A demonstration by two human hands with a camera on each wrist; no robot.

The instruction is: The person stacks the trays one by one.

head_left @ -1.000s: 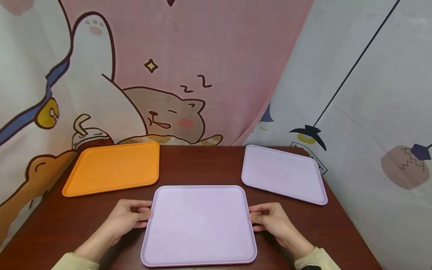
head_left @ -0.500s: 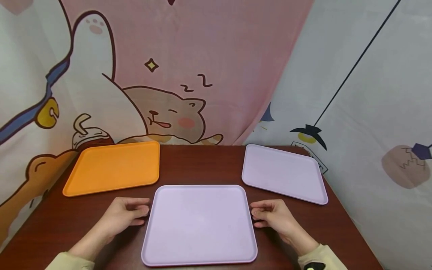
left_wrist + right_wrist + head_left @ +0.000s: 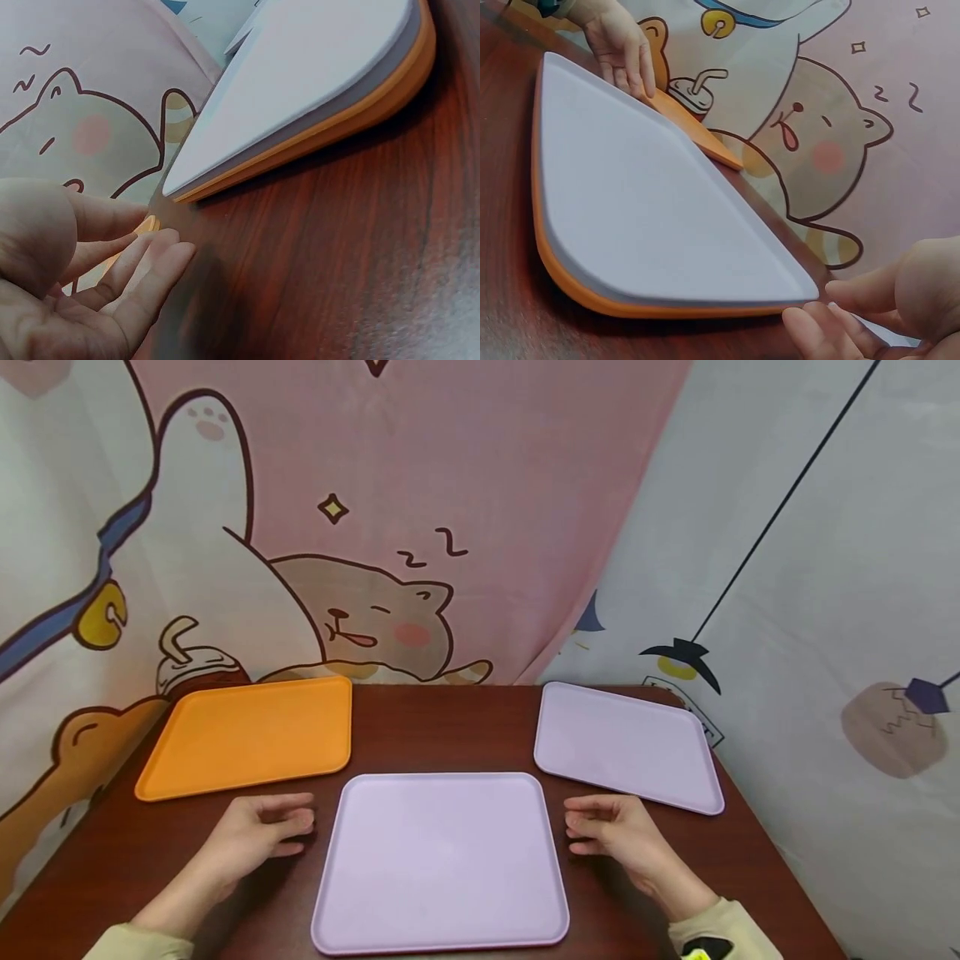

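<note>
top lavender tray (image 3: pixel 441 860) is lying centred in front of the person, flat on a lower orange tray (image 3: pixel 585 295) whose edge is showing beneath it in both wrist views. the pair is resting on the brown tabletop (image 3: pixel 446 727).

key relation: the pair is sitting between the two hands, its short sides facing them. its long axis is apparently running left to right, though the slanted view is foreshortening depth.

left hand (image 3: pixel 255 833): standing just beside the left short side, not touching. fingers are bending loosely toward the tray, thumb apart from them, nothing held.
right hand (image 3: pixel 615 828): mirroring this at the right short side, fingers relaxing with a small gap to the rim, nothing held. it is looking slightly nearer than the left. in the right wrist view its fingertips are overlapping the tray corner, but the head view is showing them apart.

edges and room: far-left orange tray (image 3: pixel 251 737) and far-right lavender tray (image 3: pixel 628 747) are lying behind the pair, both angled, neither touching it. the far-right tray's near corner is coming closest. between them a strip of wood is running back to the printed backdrop (image 3: pixel 525 485). the tabletop's front edge is not showing. judgement: sideways gaps are probably mattering most for either hand.
</note>
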